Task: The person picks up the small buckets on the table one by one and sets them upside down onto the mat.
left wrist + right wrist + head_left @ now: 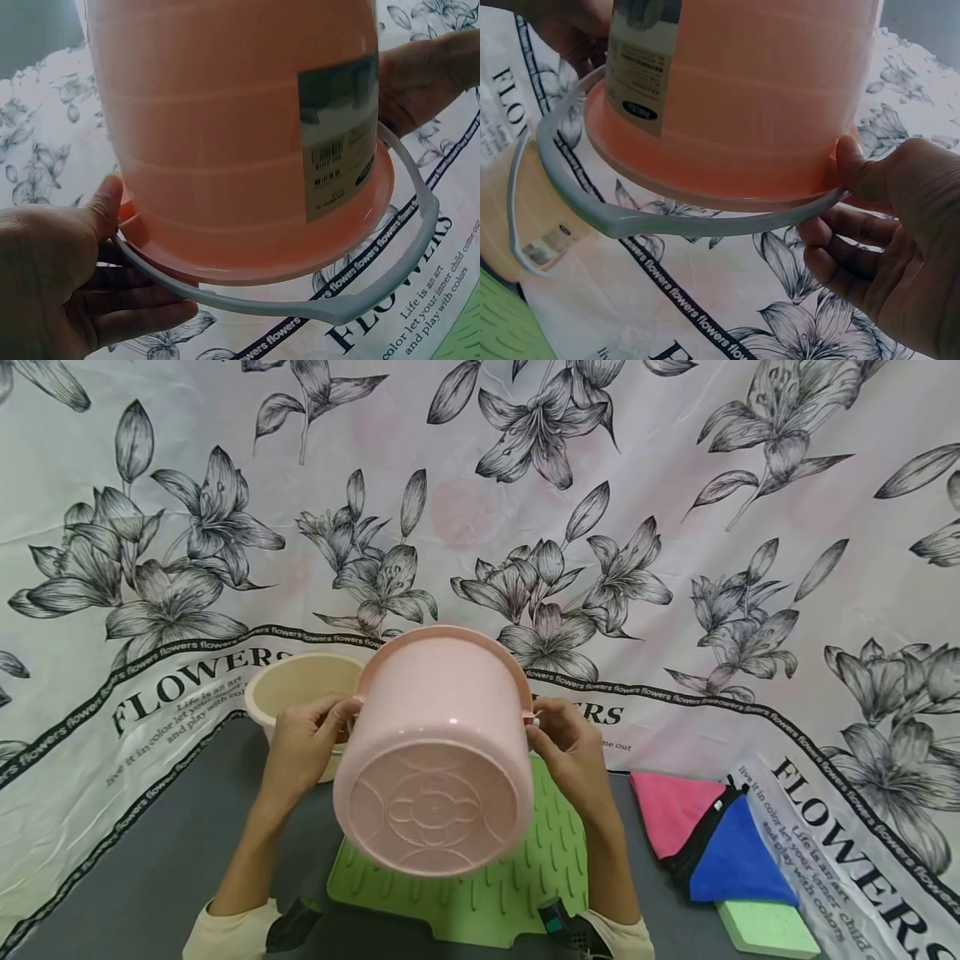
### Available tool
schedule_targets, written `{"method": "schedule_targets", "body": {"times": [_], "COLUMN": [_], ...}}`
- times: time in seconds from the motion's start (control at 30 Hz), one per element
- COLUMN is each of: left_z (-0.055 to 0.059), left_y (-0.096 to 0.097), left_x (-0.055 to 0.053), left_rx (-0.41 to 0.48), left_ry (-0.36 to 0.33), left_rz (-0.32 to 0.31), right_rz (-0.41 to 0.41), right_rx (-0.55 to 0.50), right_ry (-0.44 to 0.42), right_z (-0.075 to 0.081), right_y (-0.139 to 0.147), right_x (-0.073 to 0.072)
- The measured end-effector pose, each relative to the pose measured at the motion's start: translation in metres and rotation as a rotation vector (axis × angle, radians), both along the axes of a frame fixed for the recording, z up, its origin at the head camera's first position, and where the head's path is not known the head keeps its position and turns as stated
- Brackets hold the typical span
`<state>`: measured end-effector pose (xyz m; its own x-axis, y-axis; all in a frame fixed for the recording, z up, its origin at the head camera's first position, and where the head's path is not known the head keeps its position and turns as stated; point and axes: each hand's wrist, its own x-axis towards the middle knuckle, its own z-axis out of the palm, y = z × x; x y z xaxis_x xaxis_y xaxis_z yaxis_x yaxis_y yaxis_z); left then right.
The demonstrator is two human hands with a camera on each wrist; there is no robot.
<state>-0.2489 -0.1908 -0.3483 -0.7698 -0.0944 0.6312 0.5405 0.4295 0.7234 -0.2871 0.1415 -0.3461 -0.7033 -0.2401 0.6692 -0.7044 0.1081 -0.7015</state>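
Note:
A pink plastic bucket (442, 710) is held up in front of me, tilted so its patterned base faces the head camera and its open top points away. My left hand (309, 739) pinches the rim at the left handle joint, thumb on the bucket wall. On the opposite side, my right hand (568, 750) grips the other handle joint the same way. In the left wrist view the grey handle (330, 309) hangs round the rim, and a paper label (337, 142) is stuck on the wall. The bucket's inside is hidden.
Behind my left hand stands a cream bucket (258, 693) on the grey table (202, 827). A green ridged mat (487, 906) lies under the held bucket. To the right are a pink, black and blue cloth item (738, 856) and a light green block (768, 931). A flower-printed sheet (450, 518) hangs behind.

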Motion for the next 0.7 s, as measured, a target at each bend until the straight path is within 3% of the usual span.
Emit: {"method": "schedule_targets", "body": {"times": [0.27, 0.6, 0.7], "left_z": [-0.0004, -0.0007, -0.0008], "left_y": [-0.0014, -0.0032, -0.0012], "left_x": [0.0012, -0.0023, -0.0030], "left_rx": [-0.003, 0.013, 0.010], "left_ry": [-0.125, -0.251, -0.307], "left_rz": [-0.059, -0.099, -0.100], "right_rz": [-0.025, 0.098, 0.095], "right_rx": [0.097, 0.145, 0.176], "right_ry": [-0.027, -0.151, -0.118], "right_z": [0.0006, 0.0058, 0.0071], "right_y": [0.0039, 0.0051, 0.0008], "right_x": [-0.0014, 0.0005, 0.0039]}}
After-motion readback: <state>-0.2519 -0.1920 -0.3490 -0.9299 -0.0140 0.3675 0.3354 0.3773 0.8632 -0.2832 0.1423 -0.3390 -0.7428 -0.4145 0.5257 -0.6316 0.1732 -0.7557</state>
